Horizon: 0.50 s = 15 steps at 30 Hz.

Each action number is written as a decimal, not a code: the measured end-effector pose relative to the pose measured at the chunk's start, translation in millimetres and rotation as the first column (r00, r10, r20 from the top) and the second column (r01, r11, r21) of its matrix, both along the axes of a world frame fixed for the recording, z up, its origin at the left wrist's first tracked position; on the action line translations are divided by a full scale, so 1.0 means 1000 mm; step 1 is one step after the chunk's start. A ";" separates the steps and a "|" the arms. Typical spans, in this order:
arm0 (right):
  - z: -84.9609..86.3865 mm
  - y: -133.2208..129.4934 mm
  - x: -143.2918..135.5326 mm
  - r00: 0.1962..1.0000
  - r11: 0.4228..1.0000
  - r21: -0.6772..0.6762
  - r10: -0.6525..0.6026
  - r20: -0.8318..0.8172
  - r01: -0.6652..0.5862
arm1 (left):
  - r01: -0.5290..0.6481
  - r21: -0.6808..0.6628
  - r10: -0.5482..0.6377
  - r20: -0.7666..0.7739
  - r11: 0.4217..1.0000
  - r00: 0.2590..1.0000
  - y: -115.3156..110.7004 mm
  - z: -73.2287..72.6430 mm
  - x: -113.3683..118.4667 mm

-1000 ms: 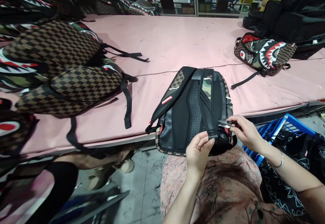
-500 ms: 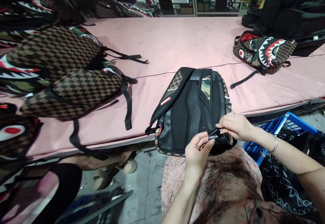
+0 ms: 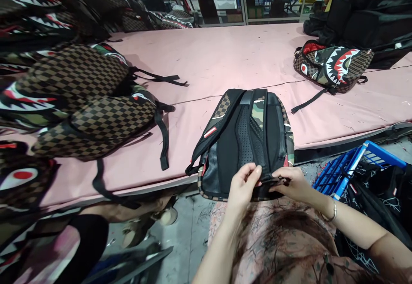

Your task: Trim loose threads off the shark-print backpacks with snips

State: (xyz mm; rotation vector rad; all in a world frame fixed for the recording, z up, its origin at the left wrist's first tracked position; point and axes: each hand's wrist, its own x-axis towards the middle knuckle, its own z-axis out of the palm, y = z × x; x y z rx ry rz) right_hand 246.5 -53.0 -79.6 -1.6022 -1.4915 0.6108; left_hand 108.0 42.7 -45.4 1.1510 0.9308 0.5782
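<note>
A backpack (image 3: 244, 138) lies back side up at the near edge of the pink table (image 3: 225, 56), its black mesh panel and checkered and camouflage shoulder straps facing me. My left hand (image 3: 243, 185) pinches the end of a black strap (image 3: 268, 179) at the backpack's bottom edge. My right hand (image 3: 294, 183) grips the same strap from the right. A small dark tool seems tucked in my right fingers, but it is mostly hidden.
A pile of checkered shark-print backpacks (image 3: 71, 99) fills the table's left side, with loose straps trailing. Another shark-print backpack (image 3: 333, 67) lies at the far right beside black bags. A blue crate (image 3: 347, 168) stands by my right knee. Someone's leg and shoe (image 3: 141, 219) show under the table.
My right hand, which held small silver snips near the strap, came down to the strap end and closed on it beside my left hand. The view tilted slightly downward.
</note>
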 end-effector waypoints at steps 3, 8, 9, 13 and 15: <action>-0.001 -0.003 -0.007 0.934 0.998 0.046 -0.047 0.354 0.033 | 0.165 0.290 -0.066 -0.324 0.943 0.944 0.016 0.013 0.001; 0.006 -0.003 -0.015 0.738 1.000 -0.016 0.009 0.675 0.002 | 0.419 0.412 -0.113 -0.590 0.809 0.799 0.027 0.019 0.017; 0.008 -0.003 -0.017 0.724 0.999 -0.032 0.013 0.689 0.013 | 0.414 0.396 -0.131 -0.574 0.819 0.808 0.027 0.015 0.020; 0.014 -0.008 -0.020 0.801 0.991 -0.099 -0.016 0.599 0.094 | 0.144 0.138 -0.115 -0.200 0.980 0.973 0.023 -0.006 0.026; 0.017 -0.012 -0.014 0.905 0.993 -0.082 -0.041 0.424 0.084 | -0.002 -0.106 0.005 0.025 0.994 1.000 0.020 -0.013 0.024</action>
